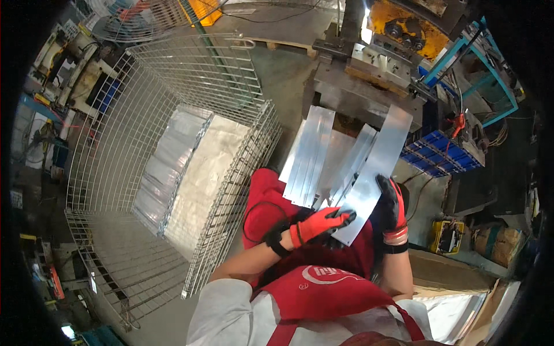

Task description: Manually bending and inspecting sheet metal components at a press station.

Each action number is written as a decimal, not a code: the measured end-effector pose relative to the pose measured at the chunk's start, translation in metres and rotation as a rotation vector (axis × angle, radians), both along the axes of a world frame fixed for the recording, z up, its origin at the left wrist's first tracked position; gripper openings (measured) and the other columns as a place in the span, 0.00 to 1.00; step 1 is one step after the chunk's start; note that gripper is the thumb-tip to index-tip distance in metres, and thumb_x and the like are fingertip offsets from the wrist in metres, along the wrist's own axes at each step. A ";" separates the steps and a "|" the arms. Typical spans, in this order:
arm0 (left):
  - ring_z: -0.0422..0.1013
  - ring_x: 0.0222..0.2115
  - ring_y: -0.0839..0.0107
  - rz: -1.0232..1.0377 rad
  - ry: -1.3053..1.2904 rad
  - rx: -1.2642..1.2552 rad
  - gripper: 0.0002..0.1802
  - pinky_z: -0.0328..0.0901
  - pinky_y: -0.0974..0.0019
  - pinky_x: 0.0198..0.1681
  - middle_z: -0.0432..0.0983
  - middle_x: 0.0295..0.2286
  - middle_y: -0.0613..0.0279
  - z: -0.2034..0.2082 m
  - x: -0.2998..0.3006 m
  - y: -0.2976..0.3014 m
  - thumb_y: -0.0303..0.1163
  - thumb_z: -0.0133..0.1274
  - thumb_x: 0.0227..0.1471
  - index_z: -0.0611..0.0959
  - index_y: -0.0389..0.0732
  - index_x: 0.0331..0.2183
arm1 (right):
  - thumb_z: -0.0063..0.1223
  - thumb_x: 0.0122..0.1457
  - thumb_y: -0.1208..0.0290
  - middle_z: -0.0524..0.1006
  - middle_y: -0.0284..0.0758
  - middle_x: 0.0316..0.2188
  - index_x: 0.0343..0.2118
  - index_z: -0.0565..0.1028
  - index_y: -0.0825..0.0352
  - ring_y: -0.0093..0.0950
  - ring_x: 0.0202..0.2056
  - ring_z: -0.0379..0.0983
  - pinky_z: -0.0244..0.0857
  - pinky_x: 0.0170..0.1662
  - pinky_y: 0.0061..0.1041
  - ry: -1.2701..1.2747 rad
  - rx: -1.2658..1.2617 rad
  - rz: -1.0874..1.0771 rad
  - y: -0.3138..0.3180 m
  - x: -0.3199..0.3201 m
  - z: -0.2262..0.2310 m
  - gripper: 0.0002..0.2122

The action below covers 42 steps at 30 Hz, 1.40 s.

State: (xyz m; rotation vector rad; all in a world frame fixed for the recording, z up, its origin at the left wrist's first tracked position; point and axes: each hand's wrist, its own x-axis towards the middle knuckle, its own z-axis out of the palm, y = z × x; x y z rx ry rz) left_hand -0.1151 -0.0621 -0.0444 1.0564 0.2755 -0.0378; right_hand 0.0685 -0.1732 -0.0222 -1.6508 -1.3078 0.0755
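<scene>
A long flat metal strip (381,158) slants in front of me, its far end by the press and its near end over my lap. My left hand (317,225), in a red glove with dark fingertips, grips its left edge close to the near end. On the opposite edge, farther up, my right hand (393,207) in a matching glove is closed, with some fingers hidden. To the left lies a stack of similar metal strips (310,155). More loose strips (353,161) lie between that stack and the held one, partly covered by it.
Just beyond the strips stands a heavy press (369,86). A wire mesh cage (199,254) on my left contains wrapped bundles (202,167). Right of the press are a blue crate (435,153) and a teal frame (496,69). A yellow basket (447,236) and cardboard (456,271) sit at lower right.
</scene>
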 end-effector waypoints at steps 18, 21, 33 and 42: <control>0.69 0.22 0.71 0.324 0.254 0.577 0.18 0.62 0.68 0.24 0.72 0.24 0.60 -0.004 -0.035 0.036 0.43 0.47 0.48 0.72 0.36 0.32 | 0.39 0.54 0.69 0.72 0.41 0.32 0.34 0.70 0.75 0.29 0.35 0.69 0.62 0.40 0.26 0.578 0.140 -0.084 -0.027 -0.040 -0.009 0.13; 0.70 0.20 0.59 0.419 0.443 1.340 0.24 0.62 0.60 0.22 0.71 0.22 0.53 -0.022 -0.023 0.046 0.51 0.48 0.42 0.69 0.38 0.30 | 0.37 0.55 0.69 0.72 0.41 0.31 0.33 0.70 0.76 0.29 0.34 0.70 0.63 0.39 0.25 0.780 0.118 0.010 -0.017 -0.058 0.023 0.14; 0.71 0.29 0.56 0.058 0.736 1.558 0.24 0.64 0.57 0.32 0.73 0.27 0.50 -0.057 0.040 0.083 0.47 0.46 0.40 0.69 0.37 0.32 | 0.38 0.54 0.69 0.73 0.41 0.30 0.32 0.71 0.75 0.31 0.33 0.70 0.62 0.38 0.26 0.344 0.010 -0.208 -0.048 -0.047 -0.002 0.13; 0.71 0.29 0.55 0.050 0.777 1.555 0.26 0.64 0.58 0.34 0.73 0.28 0.49 -0.057 0.042 0.088 0.50 0.47 0.39 0.69 0.36 0.33 | 0.43 0.49 0.74 0.72 0.41 0.28 0.32 0.71 0.74 0.32 0.31 0.69 0.62 0.35 0.27 0.164 0.030 -0.175 -0.047 -0.041 -0.010 0.10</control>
